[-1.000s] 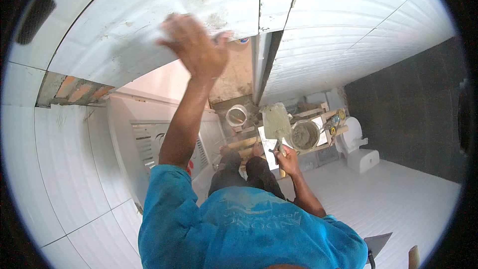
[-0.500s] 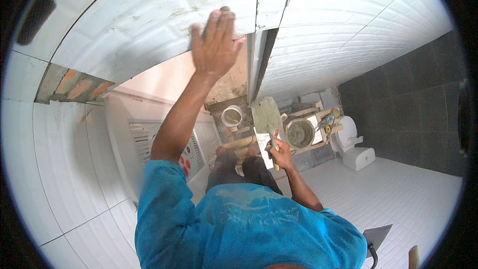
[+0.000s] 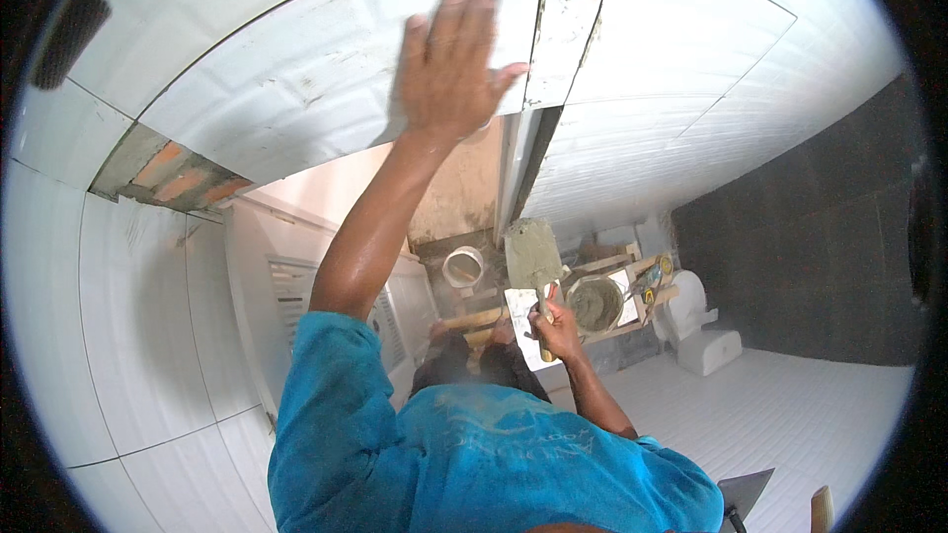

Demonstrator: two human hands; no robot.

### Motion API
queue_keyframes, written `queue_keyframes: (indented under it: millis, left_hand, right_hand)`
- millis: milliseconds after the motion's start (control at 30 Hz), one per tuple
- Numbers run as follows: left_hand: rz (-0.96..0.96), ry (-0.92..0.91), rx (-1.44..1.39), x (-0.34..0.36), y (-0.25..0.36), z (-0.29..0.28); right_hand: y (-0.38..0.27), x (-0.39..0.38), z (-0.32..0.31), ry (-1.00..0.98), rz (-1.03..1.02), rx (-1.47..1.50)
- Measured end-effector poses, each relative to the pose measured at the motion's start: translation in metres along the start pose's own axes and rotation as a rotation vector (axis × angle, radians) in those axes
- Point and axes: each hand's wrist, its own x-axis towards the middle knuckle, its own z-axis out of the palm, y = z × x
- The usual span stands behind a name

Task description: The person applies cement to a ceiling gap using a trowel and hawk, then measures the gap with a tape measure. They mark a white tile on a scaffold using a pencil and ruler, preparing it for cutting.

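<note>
My left hand [image 3: 449,69] lies with straightened fingers against a large white wall tile [image 3: 296,49] marked with grey smears; a small dark bit shows beyond the fingertips, too blurred to name. Below the tile is an opening onto a pale pink and tan surface. My right hand [image 3: 553,326], lower down, is closed round the handle of a broad trowel [image 3: 531,247] coated in grey mortar. Just right of the trowel stands a bucket of mortar [image 3: 595,306] on a wooden bamboo-and-plank platform [image 3: 470,320], beside a white board [image 3: 519,306].
A smaller pale bucket [image 3: 463,266] stands behind. A white louvred door [image 3: 247,257] is at left, near exposed brick [image 3: 168,163]. At right are a white toilet [image 3: 706,352], tools [image 3: 652,286], dark tiling [image 3: 829,257] and a flat metal tool [image 3: 741,494] at lower right.
My left hand has moved up and rightward over the tile, with its fingers straighter. My right hand still grips the trowel, slightly further left than a second ago. The view has shifted slightly.
</note>
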Motion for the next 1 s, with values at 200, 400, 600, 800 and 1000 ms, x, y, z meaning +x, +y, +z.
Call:
queue_keyframes:
  millis: [200,400,600,800,1000]
  left_hand:
    - [-0.543,0.376,0.034,0.022,-0.04,-0.028]
    - [-0.127,0.152,0.161,0.041,0.01,-0.007]
    - [-0.211,0.278,0.079,0.015,-0.062,-0.038]
    - [-0.174,0.183,0.08,0.027,-0.029,-0.021]
    - [0.142,0.084,0.184,0.06,-0.003,-0.025]
  right_hand:
    - [-0.007,-0.001,0.002,-0.022,0.093,0.044]
    - [-0.006,0.002,0.006,0.012,-0.083,-0.117]
    - [-0.015,0.001,0.01,-0.046,-0.018,-0.001]
    - [-0.019,-0.006,0.009,-0.026,-0.001,0.057]
    - [-0.022,0.001,0.012,-0.061,-0.062,-0.068]
